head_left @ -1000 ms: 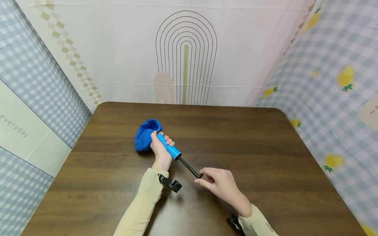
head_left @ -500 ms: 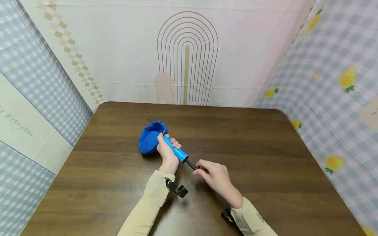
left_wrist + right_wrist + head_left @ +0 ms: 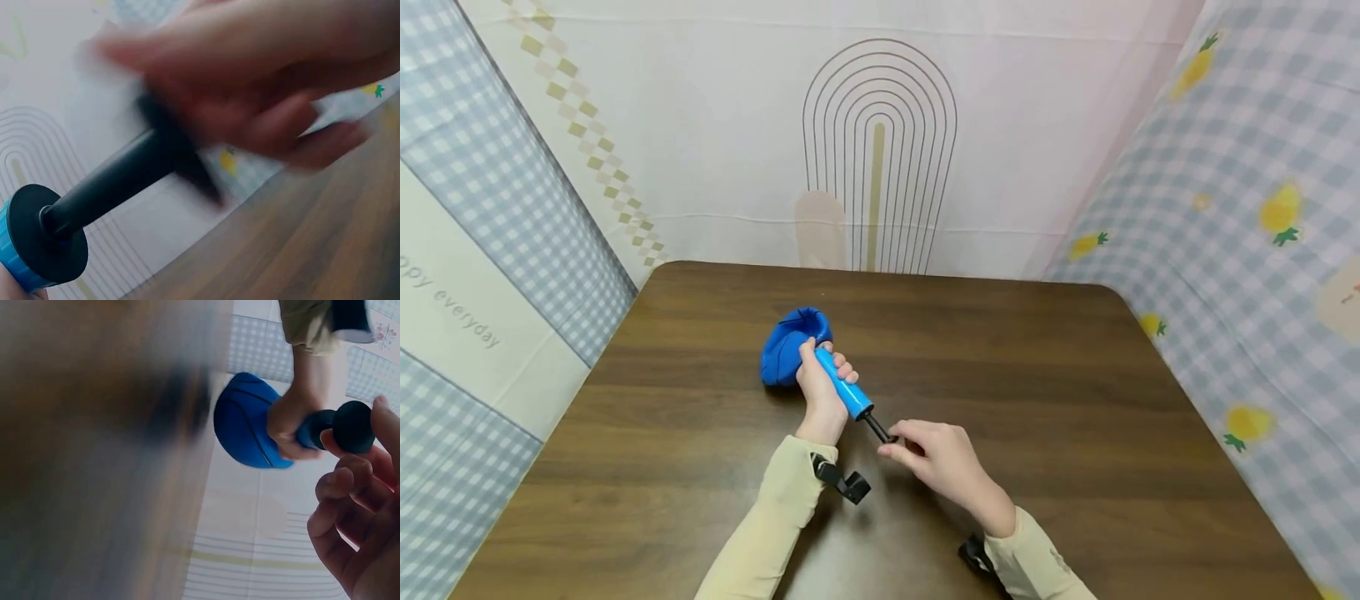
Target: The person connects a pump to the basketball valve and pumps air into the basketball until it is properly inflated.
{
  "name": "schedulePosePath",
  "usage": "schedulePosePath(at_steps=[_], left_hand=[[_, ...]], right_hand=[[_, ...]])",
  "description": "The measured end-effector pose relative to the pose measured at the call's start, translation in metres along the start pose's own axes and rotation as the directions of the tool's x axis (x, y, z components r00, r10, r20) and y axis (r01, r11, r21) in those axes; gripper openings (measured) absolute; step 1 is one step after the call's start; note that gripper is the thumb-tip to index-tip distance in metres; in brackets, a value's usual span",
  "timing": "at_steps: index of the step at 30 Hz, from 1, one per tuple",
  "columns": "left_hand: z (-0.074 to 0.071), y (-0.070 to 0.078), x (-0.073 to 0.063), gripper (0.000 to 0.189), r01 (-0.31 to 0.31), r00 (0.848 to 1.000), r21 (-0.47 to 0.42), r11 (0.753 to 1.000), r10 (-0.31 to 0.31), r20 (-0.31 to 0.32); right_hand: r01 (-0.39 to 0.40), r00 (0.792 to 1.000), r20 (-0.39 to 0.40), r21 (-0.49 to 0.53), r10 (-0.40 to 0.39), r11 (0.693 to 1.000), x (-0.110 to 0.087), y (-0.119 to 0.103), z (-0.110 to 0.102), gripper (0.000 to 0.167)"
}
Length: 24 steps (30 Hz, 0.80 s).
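A blue ball (image 3: 781,357) with black seam lines, caved in on top, is at the far end of a blue hand pump (image 3: 847,388). My left hand (image 3: 822,396) grips the pump's barrel, which slants down toward the right. From the barrel sticks a short stretch of black plunger rod (image 3: 106,181). At its end, thumb and fingers of my right hand (image 3: 946,465) pinch the round black handle (image 3: 353,427). The right hand (image 3: 250,81) is blurred in the left wrist view. Where pump and ball meet is hidden behind my left hand (image 3: 300,415).
Under both hands lies a dark brown wooden table (image 3: 1000,350). A white cloth with arch lines (image 3: 730,125) hangs behind it, with checked cloths (image 3: 1225,275) at the sides. Black camera mounts (image 3: 842,479) sit on both wrists.
The plunger was drawn far out a second ago and has gone into the barrel, leaving less rod showing. My right hand has moved left with the handle; ball and left hand appear slightly farther right.
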<state>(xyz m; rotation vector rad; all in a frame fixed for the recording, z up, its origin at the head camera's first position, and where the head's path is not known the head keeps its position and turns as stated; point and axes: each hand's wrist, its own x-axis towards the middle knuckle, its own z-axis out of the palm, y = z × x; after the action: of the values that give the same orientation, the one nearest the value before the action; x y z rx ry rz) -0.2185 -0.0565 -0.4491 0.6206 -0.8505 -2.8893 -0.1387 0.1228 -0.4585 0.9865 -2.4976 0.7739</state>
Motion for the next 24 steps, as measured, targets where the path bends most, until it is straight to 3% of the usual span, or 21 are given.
schedulePosePath(at_steps=[6,11,17,24], left_hand=[[-0.008,0.011,0.009,0.034,-0.011,0.998,0.0,1.0,0.011,-0.055],[-0.008,0.014,0.009,0.034,-0.007,0.998,-0.007,1.0,0.006,-0.055],[0.005,-0.004,0.0,0.032,0.034,0.997,-0.059,0.998,-0.038,-0.061],[0.006,-0.012,-0.007,0.033,0.026,0.999,-0.043,0.999,-0.028,-0.031]], right_hand=[[0.032,0.998,-0.046,0.039,-0.03,0.999,-0.03,-0.009,-0.011,0.015],[0.061,0.994,-0.092,0.087,-0.053,0.994,-0.037,-0.016,-0.01,0.012],[0.005,0.986,-0.165,0.008,-0.004,1.0,-0.017,-0.005,-0.005,0.025],[-0.062,0.997,-0.05,-0.012,0.062,0.998,0.012,0.001,0.005,0.016]])
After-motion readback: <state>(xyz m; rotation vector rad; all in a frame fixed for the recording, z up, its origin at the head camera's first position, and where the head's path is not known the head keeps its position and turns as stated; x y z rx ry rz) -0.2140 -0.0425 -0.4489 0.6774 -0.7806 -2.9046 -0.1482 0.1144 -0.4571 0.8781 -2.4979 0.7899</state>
